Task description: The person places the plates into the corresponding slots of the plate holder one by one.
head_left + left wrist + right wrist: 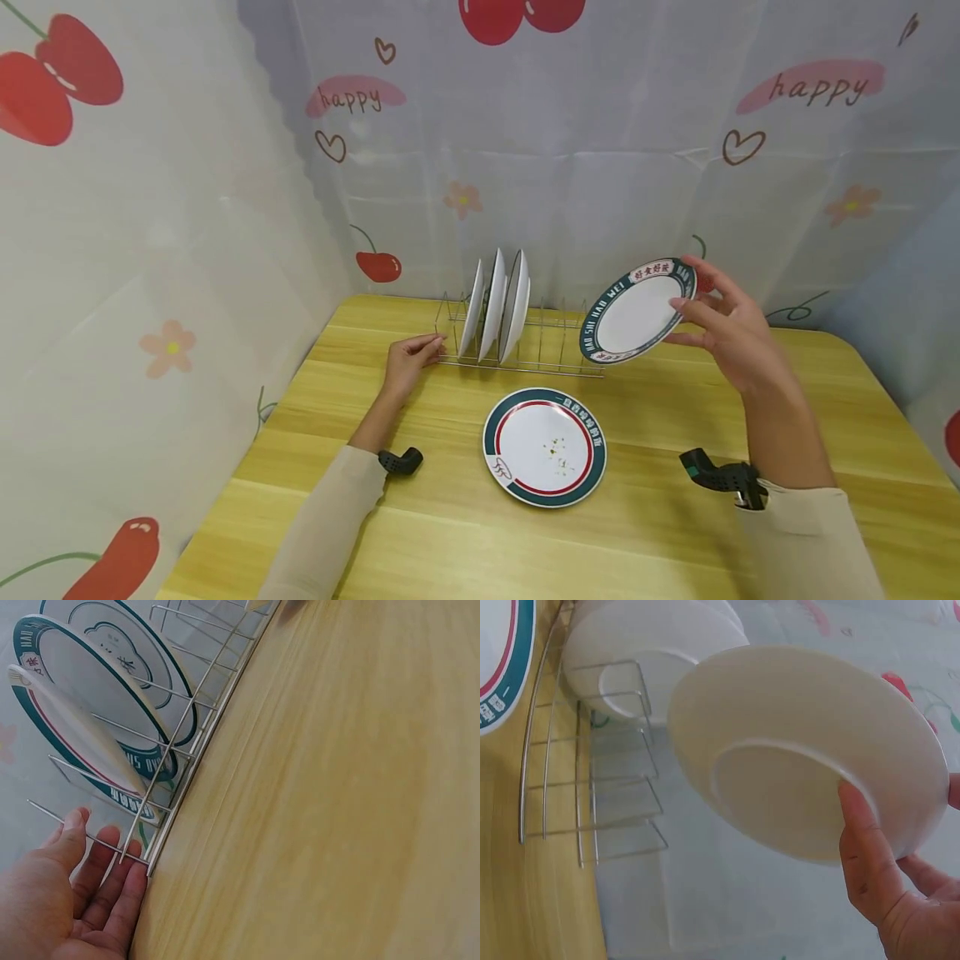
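Observation:
My right hand (731,329) grips a white plate (637,317) with a dark green lettered rim by its right edge, holding it tilted in the air beside the right end of a wire dish rack (558,367). The right wrist view shows the plate's white underside (787,780), with a finger pressed on it. At the rack's left end, my left hand (411,362) pinches the end wire between thumb and fingers. Three plates (97,682) stand on edge in the rack's left half. In front of the rack, another green-rimmed plate (545,446) with a red ring lies flat, small crumbs on it.
The rack stands near the back of a wooden table (442,533). Behind it hangs a pale curtain (570,200) printed with cherries, hearts and flowers; it also runs along the left side. Black wrist cameras (723,477) are strapped to both forearms.

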`<action>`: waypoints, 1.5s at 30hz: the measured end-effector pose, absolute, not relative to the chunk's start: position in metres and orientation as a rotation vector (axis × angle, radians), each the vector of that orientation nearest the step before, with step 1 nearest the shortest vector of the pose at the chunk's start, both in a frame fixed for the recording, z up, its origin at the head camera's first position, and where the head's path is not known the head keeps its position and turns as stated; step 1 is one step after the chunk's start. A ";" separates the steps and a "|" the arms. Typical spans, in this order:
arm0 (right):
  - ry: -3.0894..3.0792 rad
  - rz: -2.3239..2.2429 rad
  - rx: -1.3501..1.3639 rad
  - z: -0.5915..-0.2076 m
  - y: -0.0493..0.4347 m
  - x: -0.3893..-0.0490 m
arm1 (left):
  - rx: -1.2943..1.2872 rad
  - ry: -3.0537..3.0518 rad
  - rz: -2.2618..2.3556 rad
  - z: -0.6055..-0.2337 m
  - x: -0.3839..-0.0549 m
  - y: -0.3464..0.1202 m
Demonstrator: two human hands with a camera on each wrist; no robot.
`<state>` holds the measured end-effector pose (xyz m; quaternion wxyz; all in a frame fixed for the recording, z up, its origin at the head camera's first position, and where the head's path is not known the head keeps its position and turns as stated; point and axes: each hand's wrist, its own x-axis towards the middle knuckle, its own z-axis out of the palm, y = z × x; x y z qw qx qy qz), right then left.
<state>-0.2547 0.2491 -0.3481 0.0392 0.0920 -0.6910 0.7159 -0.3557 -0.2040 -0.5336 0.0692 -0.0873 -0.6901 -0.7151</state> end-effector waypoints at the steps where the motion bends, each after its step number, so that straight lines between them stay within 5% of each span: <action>1: -2.139 2.179 0.294 -0.346 0.244 -0.258 | -0.263 -2.080 -2.151 -0.533 -0.356 -0.204; 17: -2.490 1.966 0.368 -0.328 0.191 -0.303 | -0.269 -2.075 -2.176 -0.535 -0.356 -0.205; 45: -2.812 1.799 0.586 -0.354 0.136 -0.354 | -0.286 -2.067 -2.158 -0.536 -0.358 -0.205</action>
